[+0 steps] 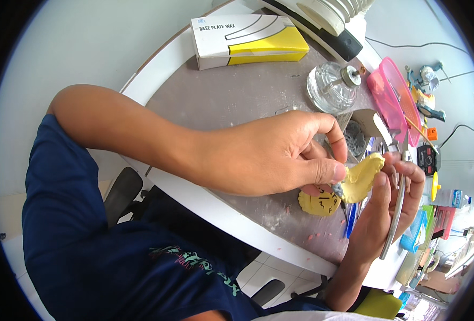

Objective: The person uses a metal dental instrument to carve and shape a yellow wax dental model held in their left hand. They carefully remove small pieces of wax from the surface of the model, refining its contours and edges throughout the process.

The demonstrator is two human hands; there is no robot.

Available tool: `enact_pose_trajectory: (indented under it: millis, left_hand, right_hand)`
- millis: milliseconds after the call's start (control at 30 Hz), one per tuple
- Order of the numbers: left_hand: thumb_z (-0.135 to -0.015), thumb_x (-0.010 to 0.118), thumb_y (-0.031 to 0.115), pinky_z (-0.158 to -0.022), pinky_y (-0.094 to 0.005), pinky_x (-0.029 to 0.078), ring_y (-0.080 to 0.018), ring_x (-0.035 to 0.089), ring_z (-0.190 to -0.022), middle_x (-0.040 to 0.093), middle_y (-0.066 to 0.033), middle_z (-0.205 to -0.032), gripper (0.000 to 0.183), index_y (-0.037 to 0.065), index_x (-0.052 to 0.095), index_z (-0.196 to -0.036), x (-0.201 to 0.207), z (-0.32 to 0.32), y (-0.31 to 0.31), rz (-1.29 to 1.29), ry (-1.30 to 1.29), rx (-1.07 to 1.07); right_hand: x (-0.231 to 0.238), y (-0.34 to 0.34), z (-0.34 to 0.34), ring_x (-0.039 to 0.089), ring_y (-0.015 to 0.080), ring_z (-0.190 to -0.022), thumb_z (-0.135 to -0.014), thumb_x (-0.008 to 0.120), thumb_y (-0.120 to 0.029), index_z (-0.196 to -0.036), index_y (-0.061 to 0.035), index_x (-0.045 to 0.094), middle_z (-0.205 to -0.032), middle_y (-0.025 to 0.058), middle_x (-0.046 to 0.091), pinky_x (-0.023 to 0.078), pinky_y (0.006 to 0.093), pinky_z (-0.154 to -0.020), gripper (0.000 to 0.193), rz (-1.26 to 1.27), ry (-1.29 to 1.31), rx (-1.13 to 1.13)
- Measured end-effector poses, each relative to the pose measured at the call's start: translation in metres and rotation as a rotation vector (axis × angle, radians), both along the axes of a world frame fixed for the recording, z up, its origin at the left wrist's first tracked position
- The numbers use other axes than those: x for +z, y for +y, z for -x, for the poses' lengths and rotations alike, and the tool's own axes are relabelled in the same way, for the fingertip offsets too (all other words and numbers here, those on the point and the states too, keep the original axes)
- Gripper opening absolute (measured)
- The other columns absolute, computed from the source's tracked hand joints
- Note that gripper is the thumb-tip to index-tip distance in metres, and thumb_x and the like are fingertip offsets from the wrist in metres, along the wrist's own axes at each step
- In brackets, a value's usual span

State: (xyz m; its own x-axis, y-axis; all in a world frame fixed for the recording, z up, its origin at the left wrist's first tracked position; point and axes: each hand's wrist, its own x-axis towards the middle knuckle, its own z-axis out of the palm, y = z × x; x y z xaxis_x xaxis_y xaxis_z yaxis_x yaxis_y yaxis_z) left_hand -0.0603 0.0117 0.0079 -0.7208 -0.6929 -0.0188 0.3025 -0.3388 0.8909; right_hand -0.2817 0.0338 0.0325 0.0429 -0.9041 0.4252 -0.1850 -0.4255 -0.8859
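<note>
Between my hands is a curved yellow dental plaster cast (pixel 362 179). My right hand (pixel 389 200) is closed around its right end, thumb against the cast. A slim metal tool (pixel 394 224) also runs lengthwise through those fingers. My left hand (pixel 285 160) reaches across from the left, back of the hand up, thumb and fingers pinched. It holds a thin grey instrument (pixel 337 190) against the cast's left edge; most of this instrument is hidden by my fingers. Below, another yellow plaster cast (pixel 320 204) with dark handwritten marks lies on the grey-brown tabletop (pixel 237 99).
A white-and-yellow cardboard box (pixel 247 43) lies at the back. Right of it stand a glass spirit burner (pixel 330 88) and a pink basket (pixel 394 88). A broad metal blade (pixel 375 125) and an open container of grey material (pixel 354 139) are behind my hands. Pink scraps dot the tabletop.
</note>
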Motion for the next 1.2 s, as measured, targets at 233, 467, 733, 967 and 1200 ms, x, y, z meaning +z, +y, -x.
enact_pose_trajectory:
  millis: [233,467,733,967,1200]
  left_hand:
    - [-0.095,0.063,0.014,-0.089,-0.0257,0.057,-0.0191,0.070,-0.095,0.062,-0.0183,-0.113,0.047,-0.010,0.042,-0.130,-0.010,0.007,-0.001,0.018,0.137,0.013]
    - [-0.095,0.061,0.012,-0.095,-0.0301,0.057,-0.0234,0.065,-0.109,0.057,-0.0199,-0.121,0.052,-0.015,0.037,-0.131,0.003,-0.001,-0.003,-0.241,0.166,-0.024]
    - [-0.094,0.062,0.009,-0.096,-0.0328,0.057,-0.0248,0.064,-0.111,0.056,-0.0191,-0.120,0.066,-0.012,0.021,-0.141,0.000,-0.002,-0.006,-0.340,0.265,-0.017]
    - [-0.091,0.071,0.013,-0.091,-0.0309,0.058,-0.0242,0.066,-0.107,0.057,-0.0204,-0.121,0.073,-0.010,0.022,-0.141,-0.003,0.001,-0.003,-0.166,0.291,0.003]
    - [-0.085,0.079,0.013,-0.084,-0.0288,0.058,-0.0226,0.070,-0.098,0.058,-0.0186,-0.122,0.067,-0.001,0.035,-0.133,0.003,-0.001,0.001,-0.004,0.223,0.097]
  right_hand:
    - [-0.013,-0.004,0.003,0.061,0.0220,-0.098,-0.105,0.042,-0.042,-0.114,0.0010,0.056,-0.105,0.0135,0.062,0.049,0.0342,-0.091,0.046,0.388,0.196,-0.072]
    - [-0.002,0.008,0.013,0.059,0.0252,-0.085,-0.106,0.031,-0.034,-0.116,0.0016,0.057,-0.091,0.0176,0.062,0.049,0.0360,-0.077,0.045,0.569,0.622,-0.071]
    - [-0.008,0.007,0.010,0.064,0.0346,-0.097,-0.090,0.064,-0.012,-0.111,-0.0013,0.049,-0.087,0.0162,0.061,0.049,0.0537,-0.098,0.028,0.495,0.449,0.086]
    - [-0.008,0.016,0.008,0.066,0.0398,-0.102,-0.090,0.064,-0.010,-0.107,-0.0044,0.051,-0.084,0.0134,0.064,0.047,0.0573,-0.100,0.022,0.418,0.406,0.111]
    - [-0.007,0.023,0.007,0.064,0.0385,-0.106,-0.095,0.063,-0.019,-0.102,-0.0068,0.050,-0.085,0.0130,0.065,0.041,0.0592,-0.106,0.019,0.387,0.415,0.147]
